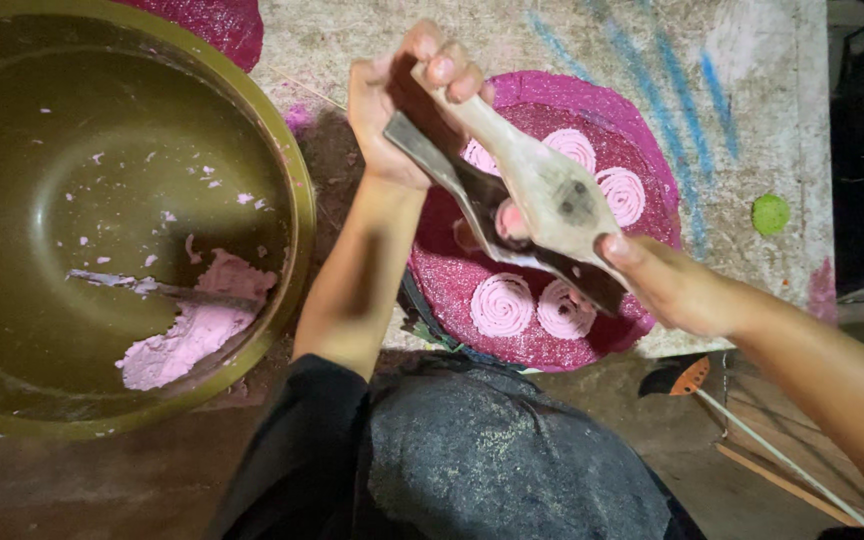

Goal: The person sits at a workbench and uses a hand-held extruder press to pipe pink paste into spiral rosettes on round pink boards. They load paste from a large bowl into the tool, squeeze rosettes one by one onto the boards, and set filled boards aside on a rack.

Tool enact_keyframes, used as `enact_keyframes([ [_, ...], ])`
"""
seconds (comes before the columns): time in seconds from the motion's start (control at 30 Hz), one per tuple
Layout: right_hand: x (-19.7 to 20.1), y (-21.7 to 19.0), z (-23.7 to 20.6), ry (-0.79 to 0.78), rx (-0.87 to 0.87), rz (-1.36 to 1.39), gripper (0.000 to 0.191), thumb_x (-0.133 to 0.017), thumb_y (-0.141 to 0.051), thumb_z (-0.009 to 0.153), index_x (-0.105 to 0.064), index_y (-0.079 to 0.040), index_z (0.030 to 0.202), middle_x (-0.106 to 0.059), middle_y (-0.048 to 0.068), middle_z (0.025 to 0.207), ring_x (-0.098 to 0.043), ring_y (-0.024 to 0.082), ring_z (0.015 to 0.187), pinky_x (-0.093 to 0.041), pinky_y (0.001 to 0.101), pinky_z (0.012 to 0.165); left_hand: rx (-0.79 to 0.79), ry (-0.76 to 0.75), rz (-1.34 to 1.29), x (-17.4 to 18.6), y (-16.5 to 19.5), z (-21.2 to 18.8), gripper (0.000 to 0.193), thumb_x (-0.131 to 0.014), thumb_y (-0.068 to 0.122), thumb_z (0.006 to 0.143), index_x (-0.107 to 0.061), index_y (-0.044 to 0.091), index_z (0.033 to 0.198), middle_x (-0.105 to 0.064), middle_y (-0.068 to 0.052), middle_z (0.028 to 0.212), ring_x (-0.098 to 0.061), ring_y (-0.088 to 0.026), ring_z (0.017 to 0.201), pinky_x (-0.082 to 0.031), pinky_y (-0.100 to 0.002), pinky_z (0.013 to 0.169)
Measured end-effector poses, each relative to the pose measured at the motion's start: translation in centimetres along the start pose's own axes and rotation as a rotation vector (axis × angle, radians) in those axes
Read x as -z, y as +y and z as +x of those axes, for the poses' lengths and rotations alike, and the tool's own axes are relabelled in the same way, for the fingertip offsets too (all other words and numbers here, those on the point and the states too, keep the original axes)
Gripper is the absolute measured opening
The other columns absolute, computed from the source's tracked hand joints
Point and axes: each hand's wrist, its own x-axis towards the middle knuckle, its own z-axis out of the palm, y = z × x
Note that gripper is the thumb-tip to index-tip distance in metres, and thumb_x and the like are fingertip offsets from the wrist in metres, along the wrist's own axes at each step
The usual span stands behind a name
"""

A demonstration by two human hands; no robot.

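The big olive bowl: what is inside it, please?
Inside the olive bowl lie a lump of pink dough, pink crumbs and a metal spoon; its tip is buried in dough.

bowl (297,200) cut by left edge; press (542,190) hiding one pink spiral (510,220)

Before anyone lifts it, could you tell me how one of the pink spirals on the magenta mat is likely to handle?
The pink spiral looks like soft piped paste, matching the mushy pink mass in the olive bowl, so it would probably squash or smear under fingers. It lies flat, so rolling seems unlikely. It probably sticks slightly to the magenta mat.
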Motion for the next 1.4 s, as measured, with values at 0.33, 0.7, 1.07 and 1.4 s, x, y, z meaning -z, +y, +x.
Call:
enact_keyframes([
  [0.33,0.5,-1.7,-0.1,0.074,0.091,-0.007,0.091,-0.028,-0.076,0.092,-0.073,0.0,0.114,-0.076,0.014,0.098,-0.067,0.025,0.091,-0.053,0.04,0.084,0.031,0.038,-0.02,-1.0,0.8,1.4,0.032,-0.048,0.038,0.102,-0.057,0.01,0.113,-0.06,-0.002,0.1,-0.058,-0.019,0.097,-0.049,-0.041,0.102],
  [0.7,1.6,-2.2,-1.6,0.132,0.084,-0.027,0.081,-0.031,-0.067,0.096,-0.071,-0.001,0.117,-0.076,0.009,0.107,-0.066,0.02,0.1,-0.05,0.0378,0.091,-0.042,0.059,0.002,-1.1,-1.5,1.3,0.033,-0.048,0.038,0.098,-0.056,0.009,0.11,-0.059,-0.002,0.098,-0.059,-0.021,0.1,-0.049,-0.043,0.103],
  [1.07,-0.5,-1.2,-1.7,0.034,-0.041,0.011,0.085,-0.023,-0.069,0.093,-0.074,-0.002,0.101,-0.074,0.014,0.091,-0.069,0.026,0.087,-0.058,0.0398,0.08,-0.043,0.082,0.015,-1.1,-0.9,-0.5,0.032,-0.048,0.04,0.1,-0.057,0.01,0.108,-0.061,-0.004,0.096,-0.061,-0.021,0.098,-0.052,-0.044,0.1],
  [1.4,-0.5,-1.6,1.1,0.195,0.14,0.015,0.076,-0.034,-0.065,0.101,-0.074,0.0,0.103,-0.069,0.01,0.084,-0.06,0.02,0.077,-0.049,0.0364,0.07,-0.012,0.079,0.1,-0.7,0.8,2.1,0.031,-0.047,0.04,0.101,-0.055,0.011,0.107,-0.059,-0.001,0.094,-0.06,-0.019,0.092,-0.053,-0.042,0.093],
])
